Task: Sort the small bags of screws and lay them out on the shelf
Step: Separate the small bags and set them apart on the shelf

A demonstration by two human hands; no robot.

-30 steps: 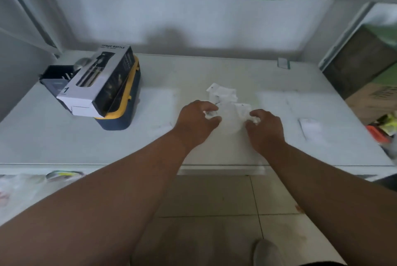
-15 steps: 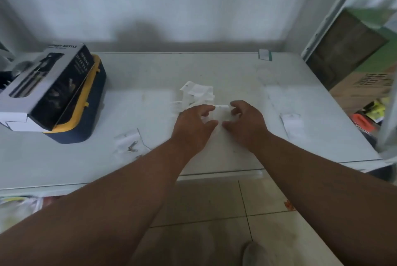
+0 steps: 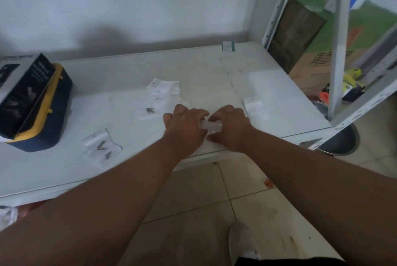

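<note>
Small bags of screws are the matter here, and they are spread over the white shelf [image 3: 268,93], which is the largest thing in view. At its left end a boxed spray bottle [image 3: 20,89] is seen lying on a navy and yellow case [image 3: 50,119].

Since a second ago, one clear bag with dark screws [image 3: 102,146] has come to lie alone on the left, near the front edge, well apart from the loose pile [image 3: 163,91] behind the hands. A flat white bag [image 3: 252,103] is seen just right of the hands (its contents cannot be made out). That suggests the sorting is under way: one bag has been laid out, several are left.

The left hand [image 3: 184,124] and the right hand [image 3: 231,125] have been brought close together near the front edge, where half a second ago they were a little further back. A small clear bag [image 3: 211,126] is pinched between them, fingers curled on it from both sides. It is judged to be the next bag for placing.
</note>
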